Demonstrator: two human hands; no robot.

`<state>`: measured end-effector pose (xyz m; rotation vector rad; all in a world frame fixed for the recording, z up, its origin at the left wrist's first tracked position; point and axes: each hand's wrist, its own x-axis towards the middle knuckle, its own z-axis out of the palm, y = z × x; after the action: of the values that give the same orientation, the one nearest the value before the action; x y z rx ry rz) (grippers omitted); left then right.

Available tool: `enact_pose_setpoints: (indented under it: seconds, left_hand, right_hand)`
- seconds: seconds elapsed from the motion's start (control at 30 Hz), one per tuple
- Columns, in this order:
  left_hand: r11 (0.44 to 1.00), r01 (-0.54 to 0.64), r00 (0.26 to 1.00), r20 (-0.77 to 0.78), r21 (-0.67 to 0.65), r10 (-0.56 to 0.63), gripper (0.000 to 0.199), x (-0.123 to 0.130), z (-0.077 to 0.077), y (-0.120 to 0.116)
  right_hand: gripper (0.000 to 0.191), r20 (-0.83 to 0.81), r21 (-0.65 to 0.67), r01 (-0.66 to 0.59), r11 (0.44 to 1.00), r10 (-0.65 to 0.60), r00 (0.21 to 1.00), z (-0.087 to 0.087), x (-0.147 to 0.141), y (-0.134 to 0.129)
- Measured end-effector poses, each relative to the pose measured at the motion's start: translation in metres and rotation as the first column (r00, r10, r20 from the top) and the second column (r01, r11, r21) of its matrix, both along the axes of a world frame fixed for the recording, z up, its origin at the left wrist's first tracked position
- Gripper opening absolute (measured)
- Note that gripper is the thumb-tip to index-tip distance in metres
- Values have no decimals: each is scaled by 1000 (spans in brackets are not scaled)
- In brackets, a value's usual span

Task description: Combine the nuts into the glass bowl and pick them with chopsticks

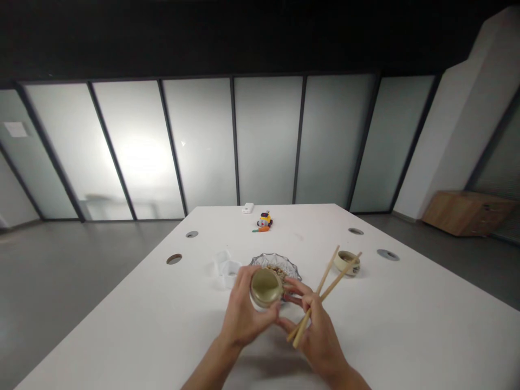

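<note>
My left hand is wrapped round a small greenish cup, which is tipped so that its inside faces me. My right hand holds a pair of wooden chopsticks, crossed and pointing up to the right, and its fingertips are close to the cup's right side. Behind the cup is a scalloped clear glass bowl with small brownish pieces in it, partly hidden by the cup and fingers. A second small cup stands on the table to the right, behind the chopsticks.
Clear plastic containers sit left of the bowl. Farther back on the white table are a toy carrot, a yellow toy vehicle and a white box. Round holes lie near both table sides.
</note>
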<state>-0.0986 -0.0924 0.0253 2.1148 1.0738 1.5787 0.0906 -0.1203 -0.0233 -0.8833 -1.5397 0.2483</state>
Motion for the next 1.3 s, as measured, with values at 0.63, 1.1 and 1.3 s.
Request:
enact_pose_setpoints:
  seconds: [0.63, 1.1, 1.3]
  left_hand:
    - [448, -794, 604, -443, -411, 663, 64, -112, -27, 66]
    - [441, -798, 600, -465, -411, 651, 72, -115, -29, 65]
    - [399, -825, 511, -230, -400, 828, 62, -118, -29, 70]
  right_hand:
    - [85, 118, -144, 750, 645, -742, 660, -1, 213, 66]
    - [79, 119, -365, 645, 672, -653, 748, -18, 187, 125]
    - [62, 56, -369, 617, 695, -647, 761, -13, 186, 113]
